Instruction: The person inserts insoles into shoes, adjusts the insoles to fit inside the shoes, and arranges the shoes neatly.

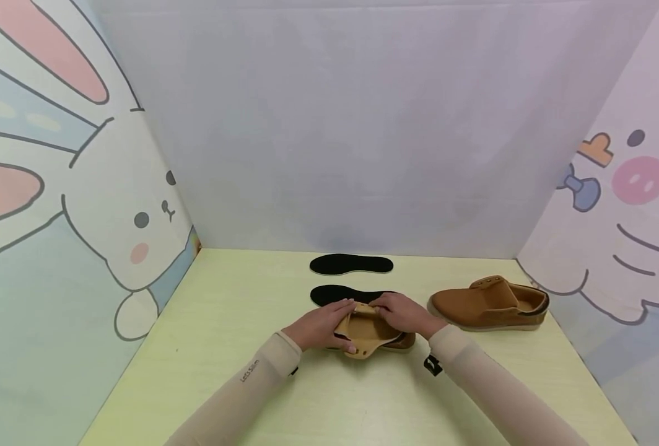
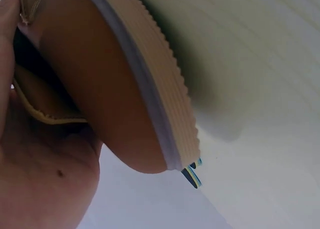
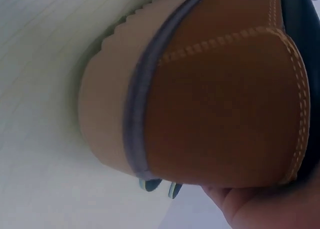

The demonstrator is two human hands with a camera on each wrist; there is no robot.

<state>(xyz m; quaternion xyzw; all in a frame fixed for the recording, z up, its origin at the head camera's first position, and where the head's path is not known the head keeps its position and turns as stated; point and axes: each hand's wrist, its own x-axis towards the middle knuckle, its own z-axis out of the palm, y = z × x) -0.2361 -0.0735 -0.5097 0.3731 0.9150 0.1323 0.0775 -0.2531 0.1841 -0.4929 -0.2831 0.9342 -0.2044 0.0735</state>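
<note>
A brown lace-up shoe without laces (image 1: 404,342) sits on the table, its toe to the left and its eyelet flaps spread apart. My left hand (image 1: 321,325) grips it near the toe, with the thumb on the near flap and the fingers over the far one. At the far edge of the opening, my right hand (image 1: 406,313) holds the upper. The left wrist view shows the rounded toe (image 2: 100,89) and ridged sole edge; in the right wrist view is the stitched heel (image 3: 225,109). The right fingertips are partly hidden.
Behind the held shoe lie two black insoles, the nearer one (image 1: 335,294) partly covered by the hands and the farther one (image 1: 352,264) in full view. A matching brown shoe (image 1: 474,306) stands to the right. Printed panels and a pale back wall enclose the table (image 1: 223,297).
</note>
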